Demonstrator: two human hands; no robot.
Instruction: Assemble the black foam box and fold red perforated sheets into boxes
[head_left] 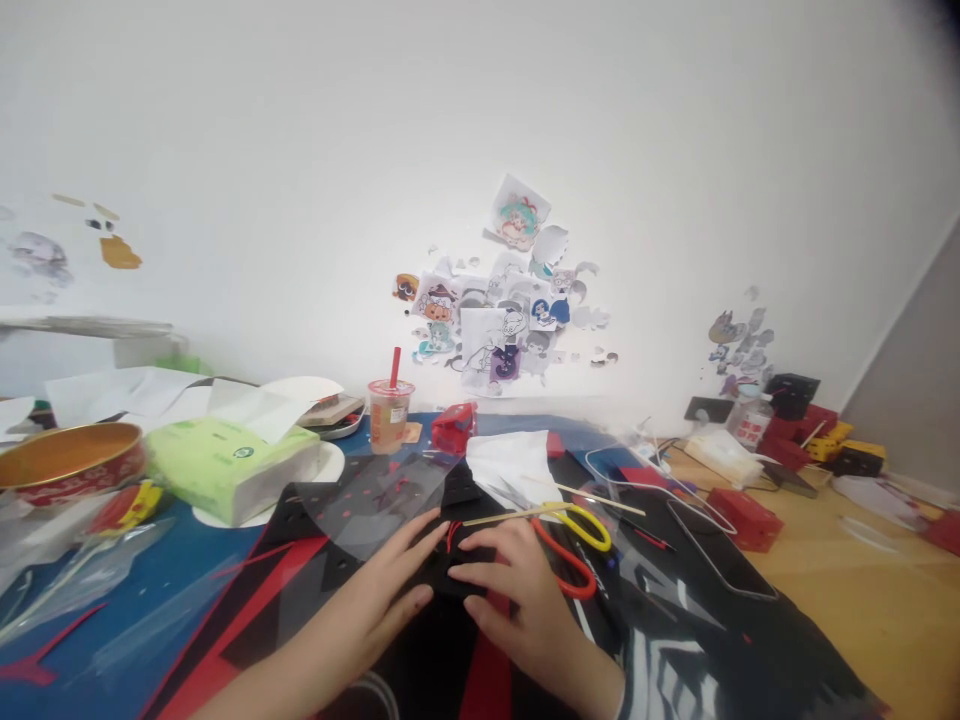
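My left hand (386, 590) lies with its fingers stretched out, fingertips resting on a small black piece (448, 577) with a bit of red at its top. From the other side my right hand (517, 590) touches the same piece, its fingers bent and spread apart. What the black piece is, I cannot tell; it blends into the black and red sheets (487, 665) beneath. Just beyond the right hand lie scissors with a yellow and an orange handle loop (577, 583). A thin wooden stick (517, 514) lies just past my right fingers.
White paper (510, 465) lies ahead, near a red item (454, 428) and a drink cup with a straw (388, 415). At left stand a green tissue pack (232, 465) and a red bowl (75, 475). A phone (720, 550) and red box (744, 520) lie right.
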